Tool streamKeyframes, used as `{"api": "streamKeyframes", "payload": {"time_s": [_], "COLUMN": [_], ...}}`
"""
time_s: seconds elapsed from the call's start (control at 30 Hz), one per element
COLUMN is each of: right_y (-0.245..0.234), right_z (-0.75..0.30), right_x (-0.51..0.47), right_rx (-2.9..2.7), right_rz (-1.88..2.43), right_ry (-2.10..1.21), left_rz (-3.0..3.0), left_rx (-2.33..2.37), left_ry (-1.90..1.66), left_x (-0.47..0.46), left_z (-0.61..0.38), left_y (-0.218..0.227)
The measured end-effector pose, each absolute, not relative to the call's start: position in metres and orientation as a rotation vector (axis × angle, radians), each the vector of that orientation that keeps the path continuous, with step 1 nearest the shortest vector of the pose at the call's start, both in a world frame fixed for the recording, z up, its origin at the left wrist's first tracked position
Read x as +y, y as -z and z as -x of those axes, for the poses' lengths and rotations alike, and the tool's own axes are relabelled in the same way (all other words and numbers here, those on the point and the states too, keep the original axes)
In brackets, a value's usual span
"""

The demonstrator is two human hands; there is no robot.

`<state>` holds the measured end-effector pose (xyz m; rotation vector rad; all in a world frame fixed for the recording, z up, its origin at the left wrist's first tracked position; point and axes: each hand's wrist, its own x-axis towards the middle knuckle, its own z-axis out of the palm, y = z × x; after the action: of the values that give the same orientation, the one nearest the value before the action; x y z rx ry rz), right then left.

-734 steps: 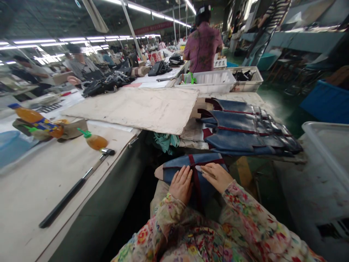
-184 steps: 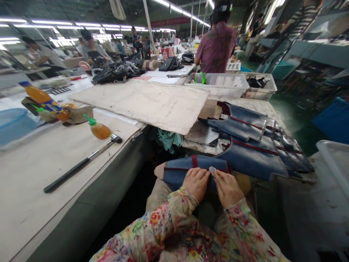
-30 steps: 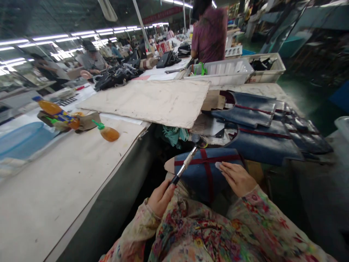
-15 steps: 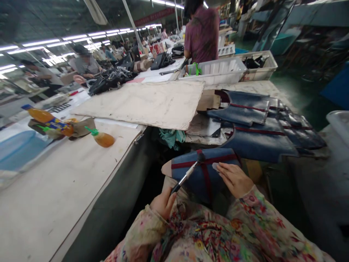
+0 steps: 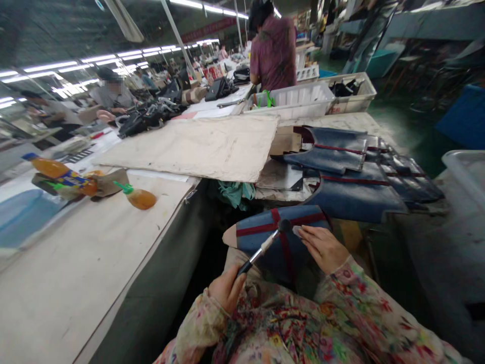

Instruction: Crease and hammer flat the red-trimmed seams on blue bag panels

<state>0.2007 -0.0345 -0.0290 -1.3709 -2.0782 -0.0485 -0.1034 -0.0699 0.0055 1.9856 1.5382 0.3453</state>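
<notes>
Across my lap lies a blue leather panel [image 5: 253, 240] with crossing dark red strips and a pale tip at its left end. My left hand [image 5: 227, 288] is closed round the black grip of a hammer [image 5: 261, 248] with a silver shaft, a whitish wrap and a dark rounded head. The head is over the panel, near where the strips cross; whether it touches cannot be made out. My right hand [image 5: 326, 247] rests at the panel's right part, fingers together, pinching a small whitish translucent piece [image 5: 296, 231] close to the hammer head.
More blue panels with red strips [image 5: 356, 194] lie stacked ahead on the right. A pale board [image 5: 193, 146] spans the worktables. On the left table are an orange drink bottle [image 5: 56, 169] and a green-tipped squeeze bottle [image 5: 140, 197]. Beyond, a person [image 5: 273, 53] stands by white bins [image 5: 303, 101].
The hammer head has shifted slightly right, nearer the whitish piece at my right hand. The whole view has moved a little. Both hands keep their holds.
</notes>
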Motion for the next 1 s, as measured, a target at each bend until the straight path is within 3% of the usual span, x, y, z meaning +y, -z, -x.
{"api": "streamKeyframes", "payload": {"time_s": [0.1,0.27,0.47,0.7,0.87,1.0], "right_y": [0.030,0.031,0.029,0.026,0.025,0.023], "right_z": [-0.201,-0.202,-0.202,-0.197,-0.206,-0.223], "right_x": [-0.035,-0.034,-0.037,-0.033,-0.030,-0.026], "right_rx": [-2.078,-2.088,-2.081,-2.118,-2.104,-2.062], "right_rz": [1.358,1.366,1.365,1.424,1.506,1.592], "right_ry": [0.059,0.049,0.062,0.037,0.024,0.124], "left_rz": [-1.958,-1.970,-1.922,-1.950,-1.890,-1.843], "left_rx": [1.541,1.580,1.601,1.693,2.064,2.521], "left_ry": [-0.485,-0.294,-0.553,-0.210,-0.370,-0.289], "left_x": [-0.067,-0.064,-0.062,-0.060,-0.041,-0.018], "left_z": [0.105,0.105,0.101,0.100,0.140,0.215], "left_y": [-0.005,0.006,-0.008,0.008,-0.026,-0.065]}}
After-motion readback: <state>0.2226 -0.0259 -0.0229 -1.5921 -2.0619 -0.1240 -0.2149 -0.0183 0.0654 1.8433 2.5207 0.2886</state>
